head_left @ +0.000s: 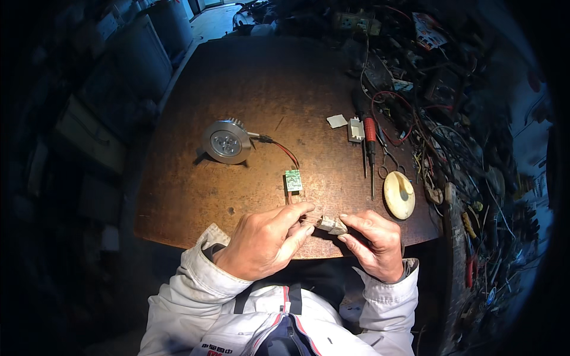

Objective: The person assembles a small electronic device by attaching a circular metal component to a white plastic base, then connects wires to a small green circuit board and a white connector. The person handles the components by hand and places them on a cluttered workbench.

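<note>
My left hand (267, 237) is closed, thumb and forefinger pinching thin wires (308, 219) near the table's front edge. Between the fingertips of my right hand (376, 241) sits a small off-white block (331, 225), like a plug or connector. The wires run up to its left end; whether they enter it, I cannot tell. Just beyond my left hand lies a small green circuit board (293, 180), with more wires leading down toward that hand. From the board's far side, red and black wires (285, 152) reach a round metal LED downlight (227, 142).
On the right lie a red-handled screwdriver (370, 129), a small white plastic case (355, 129), a flat white piece (336, 121), scissors (389, 166) and a cream oval object (399, 195). Tangled cables and parts (451, 142) heap along the wooden table's (249, 77) right side.
</note>
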